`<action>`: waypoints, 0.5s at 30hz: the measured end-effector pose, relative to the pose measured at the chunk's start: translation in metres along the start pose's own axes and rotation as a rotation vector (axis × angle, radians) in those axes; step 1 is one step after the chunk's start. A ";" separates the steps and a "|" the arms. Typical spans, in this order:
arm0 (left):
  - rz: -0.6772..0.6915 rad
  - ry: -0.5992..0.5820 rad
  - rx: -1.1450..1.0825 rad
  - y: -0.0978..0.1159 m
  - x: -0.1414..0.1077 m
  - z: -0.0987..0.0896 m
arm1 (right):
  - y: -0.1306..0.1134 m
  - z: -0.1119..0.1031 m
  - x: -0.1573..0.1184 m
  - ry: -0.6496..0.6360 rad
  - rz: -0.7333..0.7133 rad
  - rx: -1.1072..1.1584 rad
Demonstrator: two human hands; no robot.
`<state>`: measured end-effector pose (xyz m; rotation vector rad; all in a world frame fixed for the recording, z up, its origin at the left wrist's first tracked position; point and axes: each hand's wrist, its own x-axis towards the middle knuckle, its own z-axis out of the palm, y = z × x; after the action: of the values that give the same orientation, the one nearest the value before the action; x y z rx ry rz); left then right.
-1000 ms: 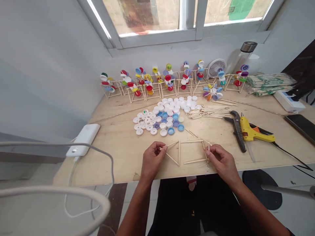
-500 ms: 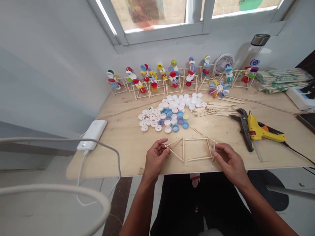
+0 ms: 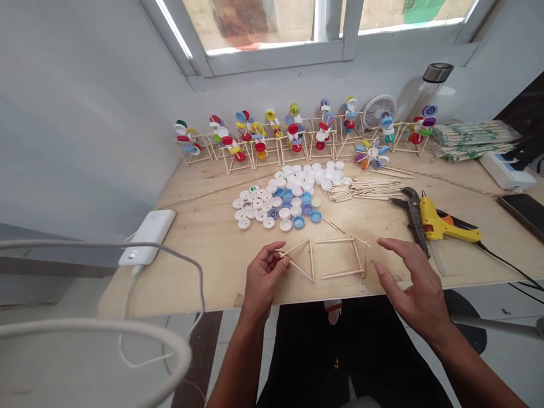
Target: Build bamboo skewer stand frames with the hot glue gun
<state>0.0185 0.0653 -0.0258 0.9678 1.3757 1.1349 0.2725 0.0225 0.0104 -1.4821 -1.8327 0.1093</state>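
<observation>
Your pale wood-grained tabletop (image 3: pixel 204 255) spreads beneath and beyond both hands, running up to a whitish wall (image 3: pixel 255 93) and a grey-framed window (image 3: pixel 280 67) straight ahead of them. Past your fingers sits a cluster of round white and blue plastic caps (image 3: pixel 299 222); just beyond your right hand (image 3: pixel 419 289) rests a yellow glue gun (image 3: pixel 437 225). Your left hand (image 3: pixel 263 277) pinches one corner of a triangular pale wooden-stick frame (image 3: pixel 311 260), which points away to its right. Your right hand is spread open, touching nothing, just beside a three-sided pale wooden-stick frame (image 3: pixel 358 258) between your hands.
</observation>
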 end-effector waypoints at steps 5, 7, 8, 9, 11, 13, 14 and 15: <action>0.000 -0.003 -0.022 -0.001 0.000 0.000 | 0.002 0.002 -0.006 0.020 0.071 -0.008; 0.002 -0.003 -0.030 -0.001 -0.001 0.000 | -0.002 0.000 -0.009 0.040 0.044 -0.025; 0.004 -0.001 -0.030 -0.001 -0.001 0.000 | -0.005 -0.001 -0.010 0.047 0.024 -0.027; 0.005 0.002 -0.028 -0.001 -0.001 -0.001 | -0.009 -0.002 -0.011 0.046 -0.002 -0.019; 0.003 0.009 -0.025 -0.001 -0.002 -0.001 | -0.016 0.000 -0.012 0.021 -0.063 0.027; 0.001 0.012 -0.030 -0.001 -0.003 -0.001 | -0.020 0.005 -0.014 -0.016 -0.103 0.080; 0.002 0.011 -0.036 -0.002 -0.003 -0.001 | -0.020 0.007 -0.015 -0.026 -0.103 0.095; 0.004 0.009 -0.041 -0.002 -0.003 -0.001 | -0.020 0.009 -0.015 -0.028 -0.082 0.099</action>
<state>0.0185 0.0615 -0.0273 0.9374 1.3536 1.1671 0.2520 0.0064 0.0066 -1.3424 -1.8799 0.1786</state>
